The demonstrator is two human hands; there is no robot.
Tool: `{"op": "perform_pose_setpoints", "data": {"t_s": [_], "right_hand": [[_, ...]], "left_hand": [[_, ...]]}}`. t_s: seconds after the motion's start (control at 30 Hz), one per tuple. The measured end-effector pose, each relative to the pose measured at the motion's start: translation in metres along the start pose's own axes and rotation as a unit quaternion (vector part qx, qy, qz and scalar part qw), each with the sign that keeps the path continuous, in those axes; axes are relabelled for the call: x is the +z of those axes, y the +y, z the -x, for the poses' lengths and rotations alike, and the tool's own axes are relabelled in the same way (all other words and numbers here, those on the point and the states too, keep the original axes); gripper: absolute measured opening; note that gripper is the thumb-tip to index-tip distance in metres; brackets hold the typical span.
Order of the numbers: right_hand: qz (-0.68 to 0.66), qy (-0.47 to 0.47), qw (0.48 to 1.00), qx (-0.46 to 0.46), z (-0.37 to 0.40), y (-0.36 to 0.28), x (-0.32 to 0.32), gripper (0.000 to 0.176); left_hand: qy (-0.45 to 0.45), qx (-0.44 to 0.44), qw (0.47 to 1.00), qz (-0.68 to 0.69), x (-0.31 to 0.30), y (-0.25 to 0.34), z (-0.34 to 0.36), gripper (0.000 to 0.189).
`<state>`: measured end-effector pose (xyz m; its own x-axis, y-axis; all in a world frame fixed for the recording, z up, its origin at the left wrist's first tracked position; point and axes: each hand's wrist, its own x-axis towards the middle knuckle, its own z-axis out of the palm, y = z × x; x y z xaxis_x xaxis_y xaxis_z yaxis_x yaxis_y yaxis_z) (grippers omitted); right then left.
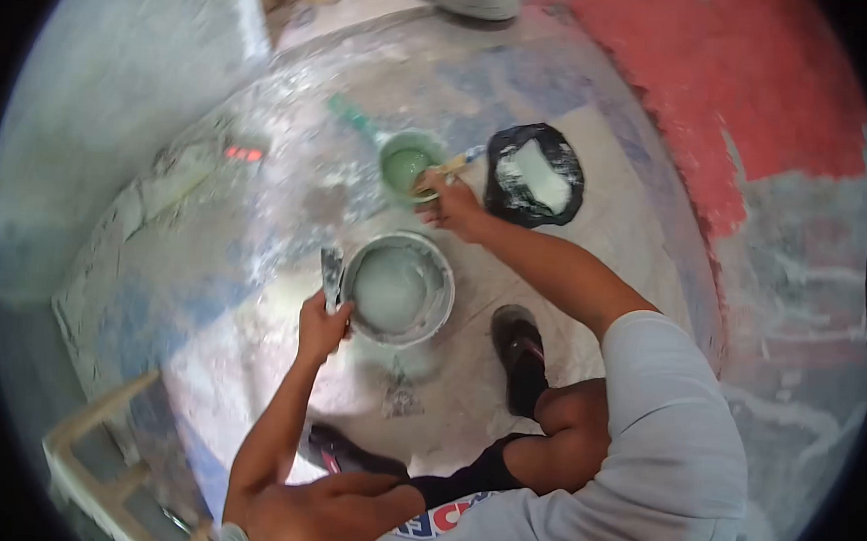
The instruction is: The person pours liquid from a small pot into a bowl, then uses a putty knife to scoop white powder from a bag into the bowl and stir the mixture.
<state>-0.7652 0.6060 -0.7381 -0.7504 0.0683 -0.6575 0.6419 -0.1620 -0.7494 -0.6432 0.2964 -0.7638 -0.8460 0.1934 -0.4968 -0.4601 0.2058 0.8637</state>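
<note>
1. The person's left hand (325, 329) is closed around a putty knife (331, 271). The flat blade points away from the person's body. It runs up along the left side of a big round bucket (450, 305), and the finger and thumb tips are right by the bucket's rim.

2. The bucket sits on the floor (291, 206) in front of the person. It has smooth, pale gray-green paste (391, 286) in it.

3. The right hand (443, 201) is at a small green pail (387, 177), on the side of its rim that is near and to the right. Its fingers are bent over the edge. It is hard to tell if they pinch the rim, the tan and blue stick (455, 163), or both.

4. The stick's long way slants across the rim, up and to the right, toward the black plastic (571, 160) with white stuff (544, 179) on it.

5. The small pail is just past the big bucket. The right hand is the nearer one to that pail, and it comes in from the right. The left hand and its knife are nearer to the bucket's left side.
</note>
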Motion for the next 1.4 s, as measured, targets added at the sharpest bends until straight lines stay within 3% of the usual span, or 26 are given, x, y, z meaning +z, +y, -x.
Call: {"op": "perform_pose_setpoints", "data": {"t_s": [0.1, 0.17, 0.2, 0.27, 0.37, 0.4, 0.5, 0.57, 0.6, 0.63, 0.7, 0.73, 0.77, 0.8, 0.83, 0.87, 0.93, 0.97, 1.03, 1.07, 1.13, 1.17, 1.2, 1.27, 1.33, 1.4], "right_hand": [[0.033, 0.066, 0.997, -0.004, 0.034, -0.009, 0.002, 0.069], [0.185, 0.049, 0.968, -0.160, 0.050, -0.008, -0.030, 0.049], [0.368, 0.087, 0.888, -0.263, 0.056, -0.007, -0.049, 0.037], [0.438, 0.052, 0.828, -0.347, 0.102, -0.008, -0.080, 0.040], [0.211, -0.046, 0.964, -0.154, 0.152, 0.017, -0.083, 0.021], [0.204, -0.045, 0.965, -0.158, 0.160, 0.030, -0.088, 0.021], [0.280, -0.182, 0.932, -0.140, 0.166, 0.052, -0.105, 0.023], [0.397, -0.259, 0.866, -0.156, 0.166, 0.050, -0.113, 0.024], [0.460, -0.262, 0.812, -0.246, 0.155, 0.059, -0.118, 0.039], [0.448, -0.274, 0.813, -0.252, 0.152, 0.058, -0.119, 0.039], [0.493, -0.323, 0.779, -0.212, 0.149, 0.052, -0.128, 0.059], [0.480, -0.329, 0.783, -0.218, 0.148, 0.049, -0.133, 0.059], [0.462, -0.427, 0.753, -0.191, 0.148, 0.042, -0.140, 0.066], [0.438, -0.524, 0.713, -0.161, 0.148, 0.035, -0.145, 0.073], [0.477, -0.587, 0.644, -0.113, 0.144, 0.024, -0.141, 0.084], [0.464, -0.597, 0.645, -0.115, 0.140, 0.026, -0.129, 0.084], [0.440, -0.570, 0.694, -0.031, 0.131, 0.028, -0.107, 0.095], [0.379, -0.576, 0.724, -0.009, 0.130, 0.020, -0.107, 0.081], [0.118, -0.596, 0.793, -0.054, 0.129, 0.018, -0.107, 0.061], [0.111, -0.611, 0.775, -0.117, 0.115, 0.012, -0.102, 0.062], [0.049, -0.593, 0.804, -0.004, 0.108, -0.060, -0.116, 0.064], [-0.059, -0.535, 0.843, 0.029, 0.109, -0.075, -0.129, 0.052], [-0.011, -0.508, 0.858, -0.075, 0.104, -0.093, -0.143, 0.044], [0.199, -0.338, 0.858, -0.332, 0.094, -0.116, -0.170, 0.041], [0.110, -0.244, 0.884, -0.382, 0.090, -0.124, -0.197, 0.038], [0.239, -0.126, 0.846, -0.461, 0.079, -0.134, -0.241, 0.031]], "left_hand": [[-0.009, -0.028, 0.999, 0.028, 0.018, 0.015, -0.003, 0.011], [-0.016, -0.023, 0.999, 0.032, 0.034, 0.022, -0.014, 0.011], [-0.013, -0.022, 0.999, 0.022, 0.042, 0.026, -0.019, 0.011], [-0.019, -0.008, 0.998, 0.063, 0.077, 0.026, -0.024, 0.011], [-0.015, -0.021, 0.997, 0.079, 0.111, 0.020, -0.038, 0.013], [-0.014, -0.022, 0.995, 0.092, 0.122, 0.023, -0.041, 0.014], [-0.011, -0.031, 0.996, 0.084, 0.141, 0.020, -0.043, 0.013], [-0.009, -0.063, 0.996, 0.054, 0.149, 0.033, -0.034, 0.015], [-0.006, -0.073, 0.997, 0.039, 0.147, 0.030, -0.032, 0.017], [0.002, -0.071, 0.997, 0.037, 0.146, 0.033, -0.028, 0.023], [0.036, -0.070, 0.996, 0.032, 0.133, 0.048, -0.010, 0.029], [0.046, -0.179, 0.983, 0.003, 0.124, 0.082, 0.004, 0.036], [0.046, -0.239, 0.969, -0.045, 0.114, 0.092, 0.006, 0.044], [0.081, -0.174, 0.981, 0.013, 0.108, 0.085, 0.010, 0.051], [0.037, -0.194, 0.980, 0.037, 0.099, 0.105, 0.017, 0.054], [0.004, -0.182, 0.981, 0.066, 0.094, 0.127, 0.026, 0.052], [-0.018, -0.144, 0.983, 0.115, 0.106, 0.167, 0.037, 0.054], [-0.024, -0.135, 0.983, 0.122, 0.119, 0.185, 0.040, 0.057], [0.007, -0.081, 0.988, 0.132, 0.157, 0.215, 0.042, 0.060], [-0.020, -0.012, 0.995, 0.094, 0.166, 0.214, 0.035, 0.061], [-0.024, 0.054, 0.993, 0.099, 0.199, 0.234, 0.018, 0.064], [-0.015, 0.040, 0.992, 0.118, 0.229, 0.260, 0.010, 0.066], [-0.031, 0.078, 0.980, 0.181, 0.244, 0.266, -0.006, 0.062], [-0.098, 0.159, 0.981, 0.051, 0.248, 0.276, -0.041, 0.060], [-0.094, 0.143, 0.984, 0.040, 0.273, 0.297, -0.062, 0.058], [-0.088, 0.132, 0.987, -0.011, 0.284, 0.294, -0.070, 0.059]]}}
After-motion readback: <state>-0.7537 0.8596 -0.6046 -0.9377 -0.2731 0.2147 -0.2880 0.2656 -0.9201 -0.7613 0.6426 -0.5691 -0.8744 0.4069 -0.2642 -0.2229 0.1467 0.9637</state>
